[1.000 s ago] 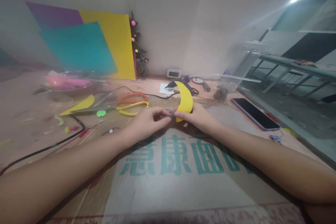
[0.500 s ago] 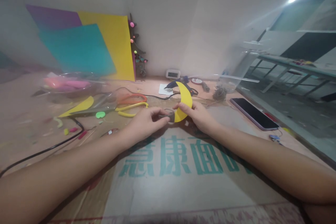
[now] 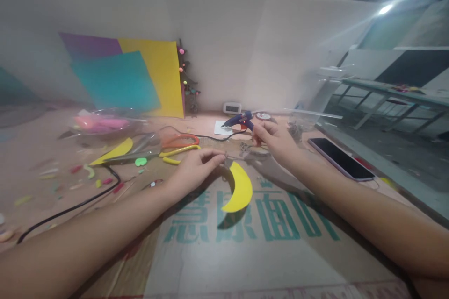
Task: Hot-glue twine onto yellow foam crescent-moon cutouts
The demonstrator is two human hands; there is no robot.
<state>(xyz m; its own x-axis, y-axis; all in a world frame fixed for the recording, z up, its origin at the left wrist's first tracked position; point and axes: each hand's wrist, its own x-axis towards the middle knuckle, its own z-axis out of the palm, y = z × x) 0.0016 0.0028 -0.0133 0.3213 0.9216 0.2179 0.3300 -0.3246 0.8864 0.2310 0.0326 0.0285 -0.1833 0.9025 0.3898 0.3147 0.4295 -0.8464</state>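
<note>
My left hand (image 3: 205, 166) is closed in a pinch near the middle, with a yellow crescent (image 3: 242, 189) hanging from a small dark piece at its fingertips. The crescent's lower tip points left, and its shadow falls on the printed board. My right hand (image 3: 270, 138) has its fingers wrapped round the handle of a dark blue glue gun (image 3: 240, 120). The gun's nozzle points left, over a white square (image 3: 219, 128) at the back of the table.
Orange-handled scissors (image 3: 184, 139) and yellow-handled scissors (image 3: 171, 160) lie left of my left hand, among coloured scraps. A phone (image 3: 340, 159) lies at the right. Coloured sheets (image 3: 115, 79) stand against the back wall. A black cable (image 3: 77, 203) crosses the left side.
My right hand has let go of the crescent and moved back to the glue gun, which it now grips. The crescent has swung down below my left hand. The view has shifted a little.
</note>
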